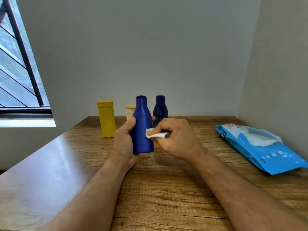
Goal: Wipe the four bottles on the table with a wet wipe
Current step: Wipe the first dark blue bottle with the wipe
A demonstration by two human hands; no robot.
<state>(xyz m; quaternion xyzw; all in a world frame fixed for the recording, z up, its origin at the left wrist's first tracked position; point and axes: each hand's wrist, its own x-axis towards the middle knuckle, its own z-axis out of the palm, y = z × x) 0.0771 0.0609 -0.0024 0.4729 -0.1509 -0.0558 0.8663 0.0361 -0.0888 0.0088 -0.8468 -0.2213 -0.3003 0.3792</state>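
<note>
My left hand grips a blue bottle upright above the wooden table, thumb on its left side, fingers behind it. My right hand pinches a white wet wipe and presses it against the bottle's right side at mid-height. Behind stand a yellow bottle at the left, a small cream bottle partly hidden by the blue one, and a dark blue bottle at the right.
A blue pack of wet wipes lies on the table at the right, its flap open with a wipe showing. Walls close the table at the back and right. A window is at the left.
</note>
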